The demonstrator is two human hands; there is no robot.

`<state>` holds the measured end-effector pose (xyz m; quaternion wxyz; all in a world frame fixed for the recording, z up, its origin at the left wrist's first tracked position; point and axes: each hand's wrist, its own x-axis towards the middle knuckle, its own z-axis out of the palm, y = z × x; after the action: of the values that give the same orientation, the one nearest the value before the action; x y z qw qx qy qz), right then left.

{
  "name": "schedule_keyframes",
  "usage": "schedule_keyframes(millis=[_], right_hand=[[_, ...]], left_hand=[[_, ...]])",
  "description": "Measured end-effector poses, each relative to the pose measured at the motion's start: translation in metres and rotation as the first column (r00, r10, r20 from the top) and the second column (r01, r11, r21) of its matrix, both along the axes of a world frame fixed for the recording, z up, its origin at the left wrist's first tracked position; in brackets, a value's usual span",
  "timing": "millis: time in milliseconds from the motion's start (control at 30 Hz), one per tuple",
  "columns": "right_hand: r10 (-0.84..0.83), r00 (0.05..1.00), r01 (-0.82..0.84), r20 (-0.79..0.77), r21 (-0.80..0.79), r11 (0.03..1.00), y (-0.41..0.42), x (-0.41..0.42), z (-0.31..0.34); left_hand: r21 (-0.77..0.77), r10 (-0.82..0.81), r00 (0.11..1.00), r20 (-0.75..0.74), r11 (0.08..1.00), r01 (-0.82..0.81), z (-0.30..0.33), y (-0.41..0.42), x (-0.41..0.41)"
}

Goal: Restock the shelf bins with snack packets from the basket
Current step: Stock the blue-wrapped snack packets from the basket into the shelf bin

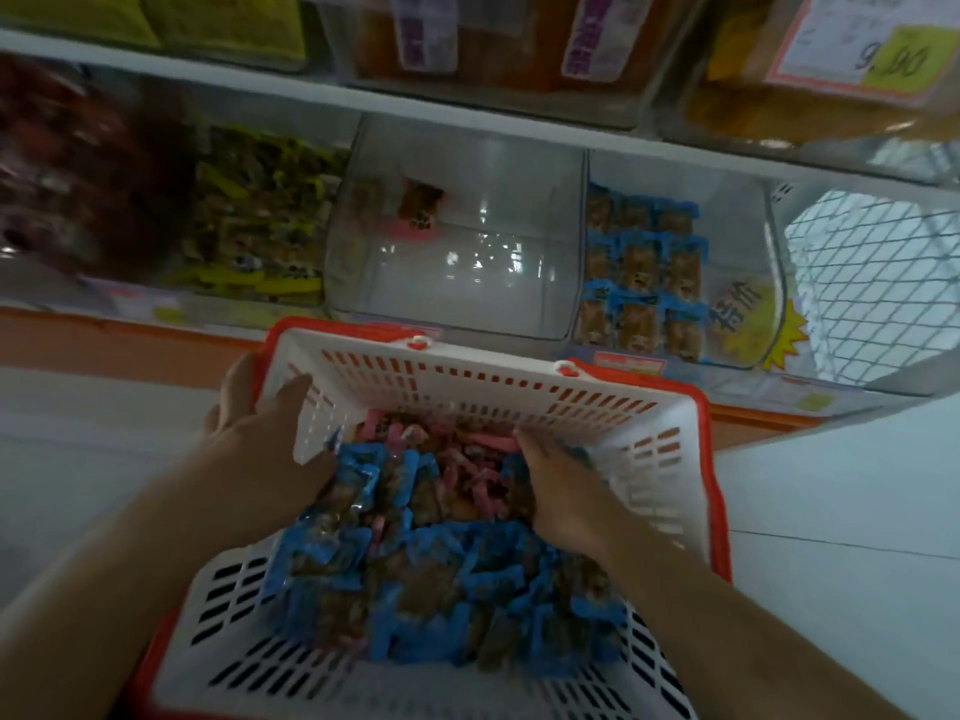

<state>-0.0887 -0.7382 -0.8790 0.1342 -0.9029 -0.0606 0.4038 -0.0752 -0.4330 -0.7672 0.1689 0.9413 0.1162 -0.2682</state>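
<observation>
White slotted basket [467, 387] with red rim, held below the shelf edge; holds a heap of blue-edged snack packets [441, 579] toward its near side and pink-edged packets [467, 459] toward its far wall. Left hand [260, 423] grips the basket's far-left corner, thumb inside the wall. Right hand [561, 485] is buried among the packets by the right wall; whether it grasps any cannot be told. Shelf above: clear middle bin [457, 283] with one pink-edged packet at its back; right bin [675, 272] stacked with blue packets.
</observation>
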Motion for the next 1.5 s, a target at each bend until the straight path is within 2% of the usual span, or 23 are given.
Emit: schedule_keyframes(millis=[267,333,400,467,500,600,733,867,967,1100,1167,1300,1367,1433,1500], right_hand=[[-0.04,0.987,0.053,0.156,-0.08,0.995,-0.005,0.007,-0.012],[-0.037,0.98,0.05,0.195,-0.065,0.997,-0.007,0.01,-0.007],[-0.081,0.98,0.085,0.182,-0.016,0.996,-0.006,0.017,0.004],[-0.163,0.977,0.153,0.138,0.081,0.985,-0.003,0.028,0.024],[-0.218,0.968,0.2,0.121,0.146,0.969,-0.002,0.034,0.036],[-0.303,0.944,0.247,0.132,0.327,0.912,0.003,0.045,0.084],[-0.38,0.925,0.324,-0.019,0.564,0.76,0.009,0.039,0.128],[-0.433,0.899,0.37,-0.061,0.634,0.679,0.006,0.036,0.138],[-0.535,0.843,0.424,-0.052,0.675,0.604,0.004,0.038,0.138],[-0.545,0.837,0.39,0.035,0.659,0.642,-0.002,0.037,0.137],[-0.545,0.838,0.398,0.032,0.647,0.65,-0.008,0.035,0.139],[-0.576,0.816,0.41,0.051,0.651,0.639,-0.023,0.033,0.148],[-0.661,0.728,0.413,0.183,0.652,0.636,-0.037,0.033,0.152],[-0.775,0.522,0.445,0.356,0.662,0.604,-0.06,0.035,0.154],[-0.814,0.307,0.519,0.493,0.63,0.577,-0.087,0.038,0.154]], left_hand=[[0.018,0.016,1.0,-0.021,1.0,-0.016,0.004,0.0,0.012],[0.025,0.005,0.999,0.042,1.0,-0.006,0.01,-0.005,0.012],[0.018,-0.027,0.981,0.191,1.0,0.024,0.016,-0.01,0.012],[-0.069,-0.061,0.938,0.342,0.994,0.09,0.022,-0.02,0.013],[-0.145,-0.066,0.928,0.366,0.981,0.127,0.024,-0.027,0.015],[-0.367,-0.083,0.969,0.233,0.915,0.166,0.027,-0.047,0.016],[-0.529,-0.085,0.983,0.161,0.834,0.158,0.022,-0.069,0.007],[-0.668,0.067,0.994,0.084,0.744,0.007,0.017,-0.083,0.003],[-0.718,0.166,0.983,0.073,0.693,-0.064,0.02,-0.091,0.004],[-0.72,0.091,0.983,0.159,0.692,0.052,0.027,-0.101,0.002],[-0.706,0.055,0.982,0.178,0.702,0.089,0.025,-0.104,0.001],[-0.749,0.123,0.976,0.181,0.661,0.056,0.026,-0.115,-0.002],[-0.768,0.156,0.969,0.192,0.638,0.05,0.029,-0.126,-0.003],[-0.764,0.142,0.969,0.201,0.642,0.065,0.034,-0.144,0.002],[-0.738,0.098,0.966,0.24,0.665,0.116,0.038,-0.17,0.013]])
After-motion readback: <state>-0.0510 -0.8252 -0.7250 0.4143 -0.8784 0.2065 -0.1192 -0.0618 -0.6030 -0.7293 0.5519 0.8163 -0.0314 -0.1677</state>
